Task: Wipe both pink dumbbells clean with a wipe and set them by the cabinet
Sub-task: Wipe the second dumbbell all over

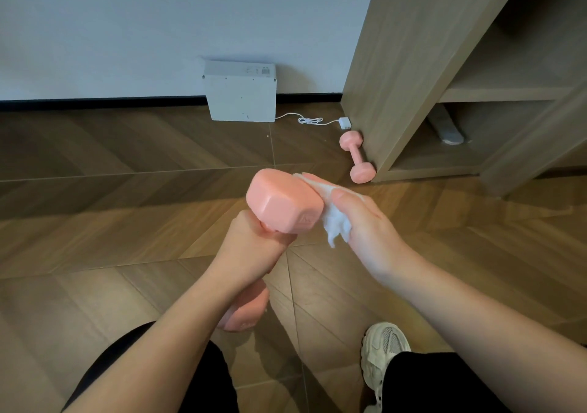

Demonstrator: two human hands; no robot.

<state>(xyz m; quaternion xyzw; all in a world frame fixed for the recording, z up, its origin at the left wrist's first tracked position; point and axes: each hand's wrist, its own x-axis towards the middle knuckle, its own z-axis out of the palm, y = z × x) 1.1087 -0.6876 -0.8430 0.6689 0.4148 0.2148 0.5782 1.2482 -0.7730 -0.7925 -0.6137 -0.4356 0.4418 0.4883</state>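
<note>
My left hand [254, 244] grips the handle of a pink dumbbell [282, 204] and holds it upright above the floor; its lower head shows under my wrist. My right hand [365, 218] holds a crumpled white wipe [335, 220] and presses it against the right side of the dumbbell's upper head. The second pink dumbbell [357, 156] lies on the floor, touching the side panel of the wooden cabinet [409, 63].
A white box-shaped device [241, 94] leans against the wall, with its white cable and plug [344, 122] on the floor near the cabinet. My knees and a white sneaker [382, 352] are at the bottom. The floor is wooden herringbone.
</note>
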